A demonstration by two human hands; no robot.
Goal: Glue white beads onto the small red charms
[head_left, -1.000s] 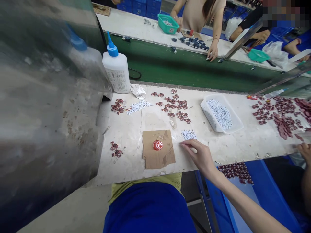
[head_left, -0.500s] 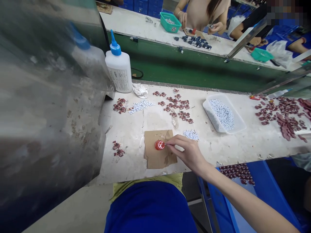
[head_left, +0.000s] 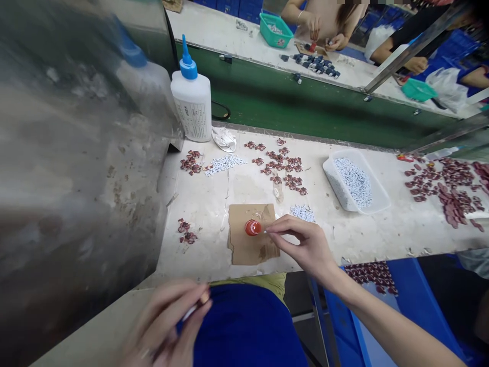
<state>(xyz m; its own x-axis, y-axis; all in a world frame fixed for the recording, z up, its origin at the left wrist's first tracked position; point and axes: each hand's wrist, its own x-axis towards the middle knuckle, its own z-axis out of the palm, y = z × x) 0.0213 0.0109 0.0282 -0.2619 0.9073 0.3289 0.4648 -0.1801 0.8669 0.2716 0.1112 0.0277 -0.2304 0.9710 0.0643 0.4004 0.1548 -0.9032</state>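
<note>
- Since the earlier frame, the left hand (head_left: 168, 321) has come into view at the lower left, and the right hand's fingertips have drawn slightly away from the red round piece (head_left: 252, 228).
- The right hand (head_left: 305, 244) pinches a tiny white piece (head_left: 265, 232) between thumb and forefinger, the gap narrow.
- Just left of those fingertips, apart from them, sits the red round piece, lying on the cardboard (head_left: 248, 250), which reaches beneath the fingers.
- The left fingers, blurred, are closed on a small brown piece (head_left: 204, 296); its exact shape I cannot tell.
- Beyond the right fingers, near the knuckles, lies a small white heap (head_left: 301, 212); farther out to the right stands a clear tub (head_left: 378, 206) of similar bits.
- Brown pieces (head_left: 277, 168) lie scattered ahead of the right fingertips; a small brown cluster (head_left: 187, 237) lies beyond the left fingers.
- Well ahead of the left fingers stands a blue-capped bottle (head_left: 193, 109), upright.
</note>
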